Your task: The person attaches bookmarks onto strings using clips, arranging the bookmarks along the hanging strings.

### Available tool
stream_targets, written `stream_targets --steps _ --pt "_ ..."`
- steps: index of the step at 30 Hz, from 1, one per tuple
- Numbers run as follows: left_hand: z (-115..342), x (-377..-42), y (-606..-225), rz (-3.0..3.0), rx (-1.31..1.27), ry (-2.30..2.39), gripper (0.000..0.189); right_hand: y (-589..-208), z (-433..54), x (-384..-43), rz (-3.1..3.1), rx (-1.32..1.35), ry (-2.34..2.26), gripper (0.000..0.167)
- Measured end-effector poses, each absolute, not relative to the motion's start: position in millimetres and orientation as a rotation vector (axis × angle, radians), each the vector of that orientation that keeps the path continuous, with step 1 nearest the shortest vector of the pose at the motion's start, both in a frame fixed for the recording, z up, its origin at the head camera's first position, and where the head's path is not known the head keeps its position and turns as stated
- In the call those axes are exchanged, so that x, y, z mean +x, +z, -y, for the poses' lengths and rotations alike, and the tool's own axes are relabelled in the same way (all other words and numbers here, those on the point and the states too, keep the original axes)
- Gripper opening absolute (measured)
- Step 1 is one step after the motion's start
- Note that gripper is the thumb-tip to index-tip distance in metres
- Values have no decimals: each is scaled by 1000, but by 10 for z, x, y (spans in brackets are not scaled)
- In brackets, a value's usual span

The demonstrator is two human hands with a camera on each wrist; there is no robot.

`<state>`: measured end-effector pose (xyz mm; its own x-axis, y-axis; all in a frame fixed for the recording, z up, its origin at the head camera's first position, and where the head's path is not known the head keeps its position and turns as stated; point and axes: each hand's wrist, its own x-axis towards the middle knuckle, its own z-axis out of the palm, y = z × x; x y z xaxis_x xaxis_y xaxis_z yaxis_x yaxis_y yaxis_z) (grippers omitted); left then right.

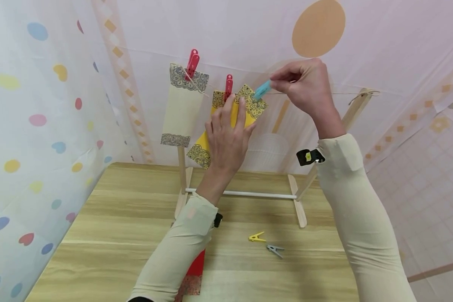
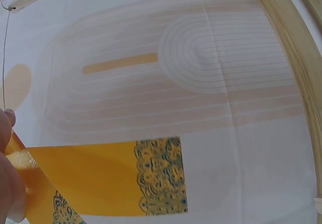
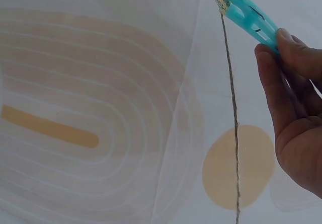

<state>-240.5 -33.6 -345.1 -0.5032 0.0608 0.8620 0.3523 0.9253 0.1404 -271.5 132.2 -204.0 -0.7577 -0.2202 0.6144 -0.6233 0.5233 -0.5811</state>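
My right hand [image 1: 305, 86] pinches the tail of a teal clothespin [image 1: 262, 89] between thumb and fingertips. The clothespin's front end [image 3: 234, 5] overlaps the patterned top corner of a tilted yellow strip [image 1: 256, 107]. Against this strip, my left hand [image 1: 226, 134] holds the yellow material with fingers pointing up at the twine [image 3: 231, 83]. A second yellow strip [image 1: 199, 156] hangs behind the left hand, under a red clothespin [image 1: 228, 86]; the hand hides its middle. To the left, another red clothespin [image 1: 193, 65] holds a cream strip [image 1: 181, 109] with patterned ends.
A wooden stand with a right post [image 1: 356, 110] and a white crossbar [image 1: 256, 194] carries the twine. On the table [image 1: 109, 218] lie a yellow clothespin [image 1: 257, 238], a grey clothespin [image 1: 275, 250] and a red strip [image 1: 197, 264], partly under the left sleeve. A printed curtain hangs behind.
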Motion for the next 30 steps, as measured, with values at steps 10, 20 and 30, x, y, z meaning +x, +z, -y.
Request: stream_targets --steps 10,20,30 --pt "313 -2394 -3487 2121 -293 -374 60 -2035 -1328 -2698 2291 672 1124 5" --pt "291 -2386 -3453 2128 -305 -404 60 -1973 -1350 -2668 2296 659 1153 4" --pt "276 -2395 -3459 2133 -314 -399 61 -2028 -1366 -2723 2329 664 1111 4"
